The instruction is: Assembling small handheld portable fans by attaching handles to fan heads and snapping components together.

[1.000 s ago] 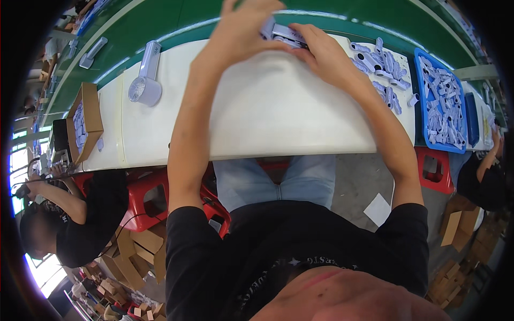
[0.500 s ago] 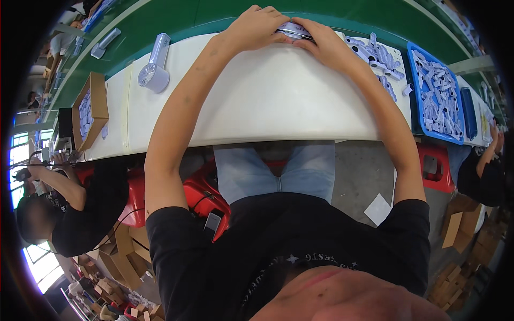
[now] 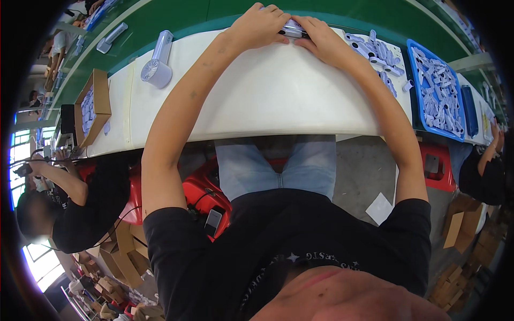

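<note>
At the far edge of the white table (image 3: 278,91), my left hand (image 3: 261,27) and my right hand (image 3: 324,43) meet around a small pale plastic part (image 3: 293,28) with a dark strip along it. Fingers of both hands close on it from either side, and much of it is hidden behind them. Beyond my right hand lie several loose pale parts with dark ends (image 3: 380,53). Left of my left forearm lies a pale device (image 3: 157,74) with a round drum head and a long handle.
A blue tray (image 3: 411,80) piled with pale parts stands at the right. On the left is an open cardboard box (image 3: 101,104) of similar parts. Another pale device (image 3: 112,37) lies on the green surface (image 3: 182,13). A person (image 3: 69,198) works at far left, another (image 3: 482,171) at far right.
The part between my hands has turned a little, and its dark strip shows differently. My fingers have shifted slightly around it. The whole view has moved slightly.
</note>
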`<action>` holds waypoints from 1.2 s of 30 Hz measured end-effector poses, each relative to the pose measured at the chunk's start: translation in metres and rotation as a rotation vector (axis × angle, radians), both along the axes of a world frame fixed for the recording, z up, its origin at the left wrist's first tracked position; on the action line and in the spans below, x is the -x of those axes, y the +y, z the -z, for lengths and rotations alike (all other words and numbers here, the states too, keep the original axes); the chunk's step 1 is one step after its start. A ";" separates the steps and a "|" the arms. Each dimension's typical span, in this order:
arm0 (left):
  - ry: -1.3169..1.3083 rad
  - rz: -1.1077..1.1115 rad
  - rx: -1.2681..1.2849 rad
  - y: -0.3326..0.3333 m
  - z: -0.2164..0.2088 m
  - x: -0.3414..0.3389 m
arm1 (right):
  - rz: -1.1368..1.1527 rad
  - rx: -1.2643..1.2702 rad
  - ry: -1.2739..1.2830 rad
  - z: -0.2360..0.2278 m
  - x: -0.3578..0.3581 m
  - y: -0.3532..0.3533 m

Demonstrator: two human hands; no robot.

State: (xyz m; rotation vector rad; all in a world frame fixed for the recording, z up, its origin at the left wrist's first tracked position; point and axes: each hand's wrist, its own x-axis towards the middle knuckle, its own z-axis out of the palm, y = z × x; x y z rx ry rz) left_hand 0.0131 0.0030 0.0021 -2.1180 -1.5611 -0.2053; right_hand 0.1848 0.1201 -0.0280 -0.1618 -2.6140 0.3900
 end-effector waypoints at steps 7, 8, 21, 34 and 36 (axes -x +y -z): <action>-0.079 -0.070 0.217 0.008 -0.014 -0.003 | 0.071 -0.124 -0.111 -0.004 0.005 -0.001; -0.117 -0.027 0.199 0.006 -0.017 -0.002 | 0.036 -0.041 -0.097 -0.006 0.005 0.001; -0.534 -1.214 -0.013 -0.195 -0.018 0.086 | 0.319 -0.043 -0.041 -0.013 0.011 0.138; -1.769 0.053 -0.989 -0.178 -0.008 0.120 | 0.145 0.122 -0.414 -0.056 -0.113 0.019; -2.132 0.228 -0.925 -0.149 -0.008 0.104 | 0.160 0.095 -0.384 -0.051 -0.109 0.022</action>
